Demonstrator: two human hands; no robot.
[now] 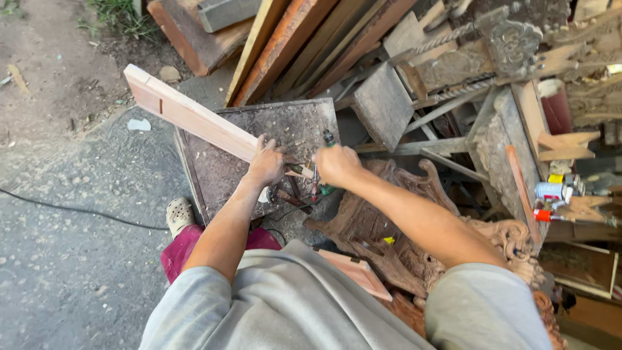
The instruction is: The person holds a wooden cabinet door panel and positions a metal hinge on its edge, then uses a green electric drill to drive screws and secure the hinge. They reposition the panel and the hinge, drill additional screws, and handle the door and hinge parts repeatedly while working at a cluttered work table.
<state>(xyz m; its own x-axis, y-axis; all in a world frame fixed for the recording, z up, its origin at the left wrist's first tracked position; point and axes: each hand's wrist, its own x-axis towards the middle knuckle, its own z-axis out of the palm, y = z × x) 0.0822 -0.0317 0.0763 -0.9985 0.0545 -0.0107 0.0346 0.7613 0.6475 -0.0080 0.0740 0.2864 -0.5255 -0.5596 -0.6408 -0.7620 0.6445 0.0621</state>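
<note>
Pale wood, a long plank (194, 116), lies slanted across your dusty work board (285, 126), its near end pinned under your left hand (265, 162). Your right hand (335, 163) is clenched around a green-handled tool (326, 155) (bit hidden). If that pinning palm slackens, the overhanging plank could pivot and the tool skid toward your fingers.

A dark, scuffed square board (285, 126) serves as the work surface, dusted with sawdust and set low over the grey gravelled ground (78, 259). A long pale plank (188, 113) lies across it, running off its edge toward ten o'clock. At the board's five o'clock corner lie a few small hand tools (295, 194), touching one another. A black cable (71, 209) trails over the ground at eight o'clock.
</note>
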